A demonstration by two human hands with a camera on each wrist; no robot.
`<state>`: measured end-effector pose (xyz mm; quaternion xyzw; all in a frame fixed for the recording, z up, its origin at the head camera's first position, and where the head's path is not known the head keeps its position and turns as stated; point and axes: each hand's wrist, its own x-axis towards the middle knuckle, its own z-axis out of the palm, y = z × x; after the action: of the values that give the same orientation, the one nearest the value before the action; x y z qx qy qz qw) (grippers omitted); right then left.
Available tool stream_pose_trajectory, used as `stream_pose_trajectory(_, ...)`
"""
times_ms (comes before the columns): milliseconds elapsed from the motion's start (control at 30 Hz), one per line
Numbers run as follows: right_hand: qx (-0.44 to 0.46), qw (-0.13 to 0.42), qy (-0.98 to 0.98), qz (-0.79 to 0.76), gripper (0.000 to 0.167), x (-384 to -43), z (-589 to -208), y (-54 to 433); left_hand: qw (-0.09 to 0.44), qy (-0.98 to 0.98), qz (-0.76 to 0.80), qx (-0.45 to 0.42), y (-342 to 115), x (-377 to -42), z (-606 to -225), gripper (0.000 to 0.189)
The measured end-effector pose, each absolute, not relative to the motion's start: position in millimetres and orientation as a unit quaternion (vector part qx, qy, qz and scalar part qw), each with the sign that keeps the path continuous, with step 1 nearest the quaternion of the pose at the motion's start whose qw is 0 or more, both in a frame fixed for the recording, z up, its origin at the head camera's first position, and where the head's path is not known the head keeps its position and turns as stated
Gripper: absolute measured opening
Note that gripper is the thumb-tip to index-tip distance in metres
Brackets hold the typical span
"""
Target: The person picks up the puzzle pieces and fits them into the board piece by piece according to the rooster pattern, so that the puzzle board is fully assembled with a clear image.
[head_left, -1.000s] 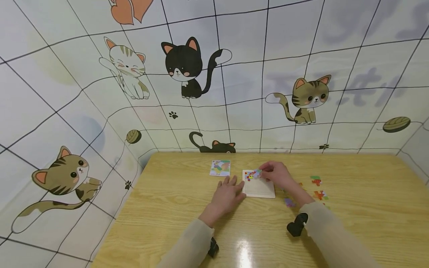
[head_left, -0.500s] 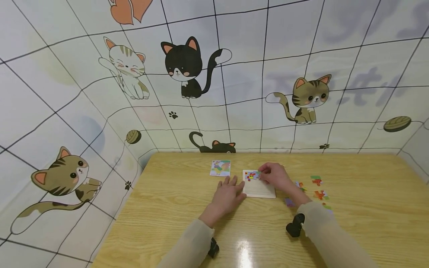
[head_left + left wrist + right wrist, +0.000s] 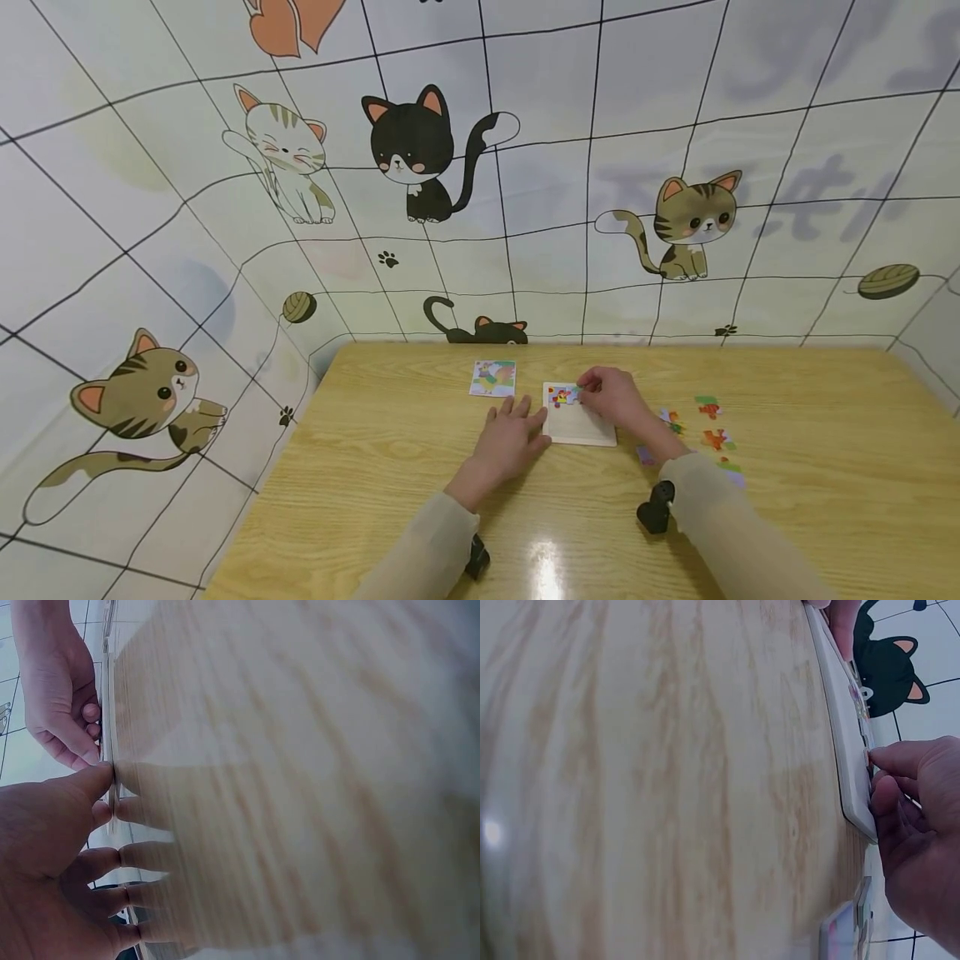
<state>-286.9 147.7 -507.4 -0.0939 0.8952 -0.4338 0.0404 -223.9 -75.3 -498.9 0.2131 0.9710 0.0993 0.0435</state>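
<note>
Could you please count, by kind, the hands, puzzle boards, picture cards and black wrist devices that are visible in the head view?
Bare hands: 2
Pale square puzzle board: 1
Colourful square picture card: 1
Black wrist devices: 2
Total: 6

A wood-grained table (image 3: pixel 330 483) was backed by a pale wall (image 3: pixel 551 192) crossed by black lines. On it were printed a white cat (image 3: pixel 288 146), a black-and-white cat (image 3: pixel 411 137), brown striped cats (image 3: pixel 693 217), yarn balls (image 3: pixel 300 307), paw prints (image 3: pixel 387 259) and orange heart shapes (image 3: pixel 273 32); light (image 3: pixel 545 567) was reflected on the table.
</note>
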Motion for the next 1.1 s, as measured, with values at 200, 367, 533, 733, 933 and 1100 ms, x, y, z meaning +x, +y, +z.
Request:
stream_pose_trajectory(200, -0.098, 0.032, 0.904, -0.415, 0.011, -289.1, -511.7, 148.0, 0.044, 0.971, 0.1, 0.214, -74.3, -224.8, -501.1, 0.051)
stream_pose_trajectory(367, -0.101, 0.026, 0.905, -0.411, 0.013, -289.5, -514.2, 147.8, 0.042, 0.971, 0.095, 0.214, -74.1, -224.9, -501.6, 0.051)
stream_pose_trajectory(533, -0.117, 0.017, 0.906, -0.406, 0.014, -288.2, -513.9, 148.4, 0.046, 0.971, 0.093, 0.214, -74.0, -225.5, -502.6, 0.051)
stream_pose_trajectory(733, -0.144, 0.002, 0.911, -0.386, 0.014, -287.8, -515.4, 149.4, 0.045, 0.971, 0.093, 0.217, -74.6, -226.7, -504.6, 0.051)
stream_pose_trajectory(933, -0.153, -0.002, 0.912, -0.381, 0.014, -289.3, -516.1, 149.3, 0.048, 0.971, 0.1, 0.214, -75.7, -225.0, -502.2, 0.051)
stream_pose_trajectory(1100, -0.151, -0.005, 0.912, -0.381, 0.014, -287.8, -515.5, 149.2, 0.049, 0.97, 0.103, 0.216, -75.8, -225.0, -501.3, 0.051)
